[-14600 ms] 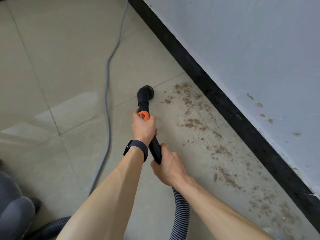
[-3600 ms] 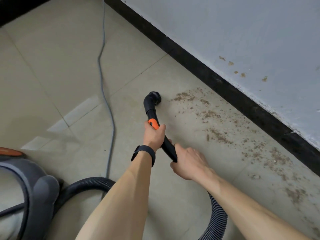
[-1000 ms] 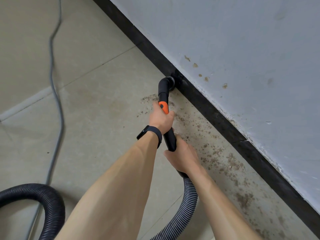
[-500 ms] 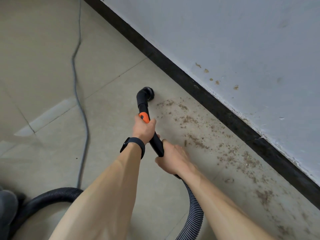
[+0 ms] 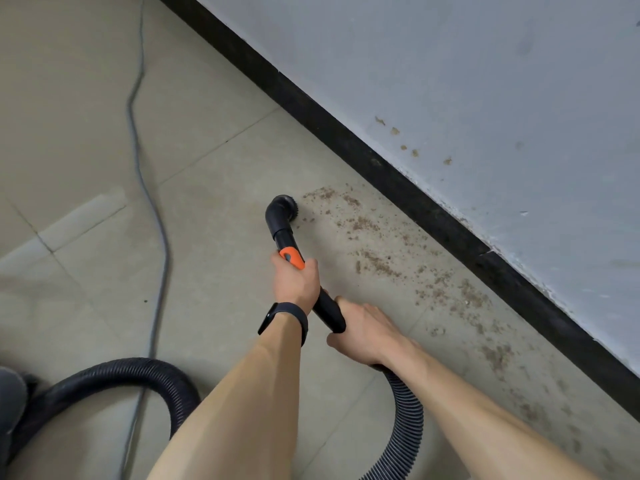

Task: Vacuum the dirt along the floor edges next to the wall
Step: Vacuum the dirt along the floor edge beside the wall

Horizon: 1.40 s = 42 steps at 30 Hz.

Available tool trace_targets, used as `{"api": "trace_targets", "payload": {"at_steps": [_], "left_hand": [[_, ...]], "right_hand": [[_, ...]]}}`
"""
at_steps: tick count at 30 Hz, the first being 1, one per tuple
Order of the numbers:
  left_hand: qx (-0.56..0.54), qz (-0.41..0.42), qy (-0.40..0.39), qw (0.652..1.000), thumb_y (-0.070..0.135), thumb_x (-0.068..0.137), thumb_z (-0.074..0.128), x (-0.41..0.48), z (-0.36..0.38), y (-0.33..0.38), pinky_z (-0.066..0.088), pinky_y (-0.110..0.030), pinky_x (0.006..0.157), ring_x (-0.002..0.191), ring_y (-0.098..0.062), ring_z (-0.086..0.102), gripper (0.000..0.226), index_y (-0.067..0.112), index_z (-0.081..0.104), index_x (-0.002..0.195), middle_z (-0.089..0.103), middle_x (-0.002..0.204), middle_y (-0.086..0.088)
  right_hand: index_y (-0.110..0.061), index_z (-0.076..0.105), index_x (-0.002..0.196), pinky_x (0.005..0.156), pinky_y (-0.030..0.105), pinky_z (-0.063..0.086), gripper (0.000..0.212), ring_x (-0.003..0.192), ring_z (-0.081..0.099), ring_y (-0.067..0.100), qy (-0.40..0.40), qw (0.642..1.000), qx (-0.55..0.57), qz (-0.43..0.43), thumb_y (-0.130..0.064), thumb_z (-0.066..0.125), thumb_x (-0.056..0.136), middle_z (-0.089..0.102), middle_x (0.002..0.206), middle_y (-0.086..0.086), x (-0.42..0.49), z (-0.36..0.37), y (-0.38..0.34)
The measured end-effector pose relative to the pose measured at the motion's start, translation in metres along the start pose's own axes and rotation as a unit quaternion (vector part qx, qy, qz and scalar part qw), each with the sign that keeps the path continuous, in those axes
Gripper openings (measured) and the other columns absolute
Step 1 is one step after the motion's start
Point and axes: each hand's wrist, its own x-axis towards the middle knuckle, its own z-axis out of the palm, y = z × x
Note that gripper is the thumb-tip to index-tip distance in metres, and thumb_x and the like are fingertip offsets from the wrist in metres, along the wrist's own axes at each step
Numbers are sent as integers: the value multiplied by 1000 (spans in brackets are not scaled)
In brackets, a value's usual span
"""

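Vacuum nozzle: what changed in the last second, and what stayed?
The nozzle pulled back from the black baseboard onto open tile, at the far end of the dirt. Nothing taken or released: left hand and right hand keep gripping the wand; most dirt remains.

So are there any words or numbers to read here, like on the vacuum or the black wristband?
None can be read. The vacuum wand and its orange slider show no lettering, the black wristband is blank and dark, and the wall bears only brown specks, no writing.
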Motion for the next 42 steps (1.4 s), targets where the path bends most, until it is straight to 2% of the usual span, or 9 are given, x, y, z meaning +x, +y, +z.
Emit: {"api": "trace_targets", "payload": {"at_steps": [3,8,15,20,26,31,42], "left_hand": [[-2,4,12,1000,36,75,52,3,8,8,58,-52,79,82,-39,68,52,24,34,122,58,94,-5],[-6,4,21,1000,34,73,51,8,18,16,60,-53,71,75,-41,69,51,24,36,121,56,91,-5],[7,5,15,1000,34,77,51,18,25,30,60,-52,72,77,-40,68,44,27,33,116,56,92,-8],[18,13,18,1000,29,84,54,19,33,36,60,-52,72,77,-41,69,40,24,35,119,54,93,-8],[29,24,5,999,26,88,54,22,44,42,60,-53,71,75,-40,69,41,21,36,125,56,92,-8],[38,31,-12,999,26,88,53,22,55,46,60,-53,71,76,-39,69,41,23,34,124,56,94,-8],[59,45,-29,997,24,91,55,23,74,58,61,-52,69,76,-38,68,35,25,33,118,55,94,-6]], "right_hand": [[-25,46,95,57,34,40,23,79,58,29,3,1000,6,-13,-28,65,82,60,85,0,5,-6,4],[-22,50,99,58,33,42,22,80,60,27,0,1000,16,-18,-28,65,84,63,86,1,15,-14,10],[-23,51,103,54,32,40,26,80,64,27,13,999,43,-13,-29,66,82,66,87,3,30,-18,14],[-21,52,105,52,31,37,25,75,59,24,15,998,57,-21,-27,66,85,61,84,1,35,-20,21],[-22,54,103,58,33,45,24,75,61,21,33,996,78,-16,-28,66,84,64,84,1,42,-18,31],[-24,53,100,65,37,55,22,74,67,25,37,995,97,-8,-29,64,81,67,82,3,46,-19,40],[-26,55,101,65,39,57,27,70,70,27,45,989,138,9,-30,60,75,70,78,3,51,-22,53]]}}
